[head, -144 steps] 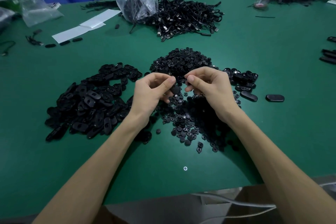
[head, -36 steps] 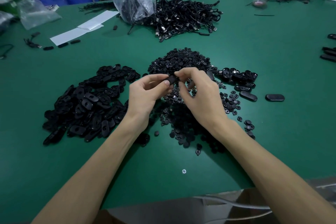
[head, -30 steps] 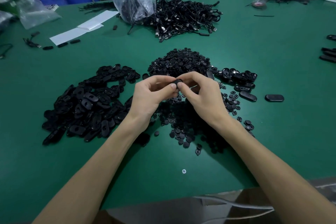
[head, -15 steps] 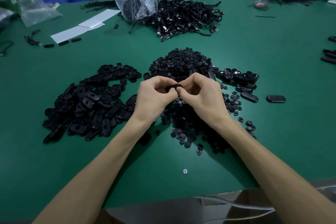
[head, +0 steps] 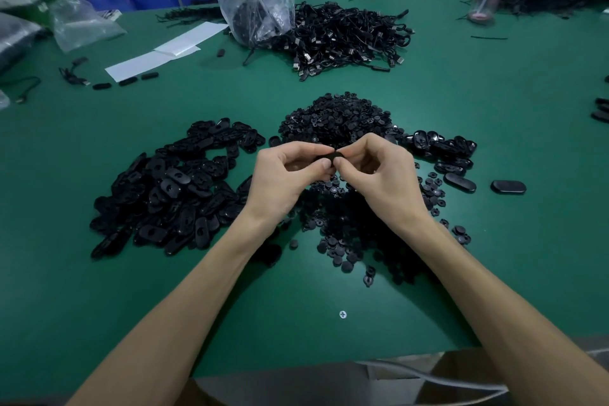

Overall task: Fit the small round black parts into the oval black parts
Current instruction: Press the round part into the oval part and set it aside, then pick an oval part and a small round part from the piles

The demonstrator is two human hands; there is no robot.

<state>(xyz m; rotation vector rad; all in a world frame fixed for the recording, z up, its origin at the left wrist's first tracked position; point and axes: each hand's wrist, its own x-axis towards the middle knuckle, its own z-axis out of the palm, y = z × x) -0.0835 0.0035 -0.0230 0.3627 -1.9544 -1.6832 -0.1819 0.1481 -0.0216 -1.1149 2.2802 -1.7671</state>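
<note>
Press-fit step, part in hand

Pinch from left hand (head: 283, 175) and right hand (head: 382, 175) holds one oval black plastic part (head: 326, 155) above the heap of small round black plastic parts (head: 336, 119), centre of green table (head: 494, 257). Looks light, stiff, slick; grip by its edges.

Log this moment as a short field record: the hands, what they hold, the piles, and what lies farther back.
left hand: pinches a black part at its fingertips
right hand: pinches the same black part from the other side
fit: hidden by the fingertips, cannot tell
oval parts pile: on the person's left, untouched
round parts pile: beyond and beneath the hands
farther back: cable heap, plastic bag
</note>
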